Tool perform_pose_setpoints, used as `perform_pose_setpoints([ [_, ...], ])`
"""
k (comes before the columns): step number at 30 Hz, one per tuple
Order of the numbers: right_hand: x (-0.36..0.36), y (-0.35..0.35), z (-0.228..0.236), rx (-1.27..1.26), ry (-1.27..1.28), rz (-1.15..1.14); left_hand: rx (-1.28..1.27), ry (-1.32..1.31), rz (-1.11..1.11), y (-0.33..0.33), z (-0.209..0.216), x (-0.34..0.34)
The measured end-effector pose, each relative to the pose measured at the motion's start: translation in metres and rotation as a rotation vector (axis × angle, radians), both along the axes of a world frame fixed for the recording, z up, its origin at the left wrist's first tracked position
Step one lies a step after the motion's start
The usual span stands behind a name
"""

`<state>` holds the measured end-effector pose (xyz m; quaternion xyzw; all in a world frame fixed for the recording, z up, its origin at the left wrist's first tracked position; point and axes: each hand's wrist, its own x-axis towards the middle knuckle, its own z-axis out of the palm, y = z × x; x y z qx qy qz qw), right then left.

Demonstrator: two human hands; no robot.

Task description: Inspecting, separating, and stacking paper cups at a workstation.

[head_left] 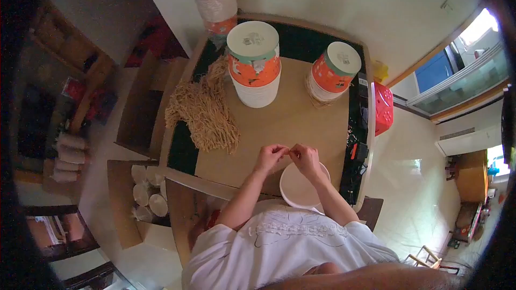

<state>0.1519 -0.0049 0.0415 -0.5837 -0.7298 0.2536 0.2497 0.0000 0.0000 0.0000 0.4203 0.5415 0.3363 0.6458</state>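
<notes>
Close together over the far rim of a white paper bucket, my left hand and my right hand meet with fingertips pinched. Whatever lies between the fingers is too small to make out. The bucket stands between my body and the table, and I see into its round opening; my right forearm covers part of its rim. Upside down beyond my hands is a taller stack of orange-and-white paper buckets. A shorter bucket stack to its right has tan cord around its lower end. Loose tan cords lie heaped at the left.
Cardboard covers the green tabletop. A tall plastic-wrapped bucket stack rises at the back left. Small black items and a red basket line the right side. On the floor at left sits a carton with wrapped white containers.
</notes>
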Motion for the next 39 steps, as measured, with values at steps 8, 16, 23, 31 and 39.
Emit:
perform_pose_setpoints([
  [8,0.003,0.001,-0.020,0.155,-0.069,0.004,0.660,0.405,0.195,-0.002,-0.025,0.028],
  [16,0.022,0.013,-0.029,-0.229,0.083,-0.013,0.489,0.160,0.188,0.000,-0.037,0.034],
  [23,0.036,0.035,-0.052,-0.638,0.422,0.026,0.326,0.087,0.123,0.013,-0.041,0.032],
  [31,0.034,0.033,-0.045,-0.588,0.585,-0.059,0.338,0.064,0.069,0.013,-0.037,0.025],
  [39,0.030,0.029,-0.035,-0.595,0.816,-0.124,0.310,0.089,0.055,0.012,-0.025,0.024],
])
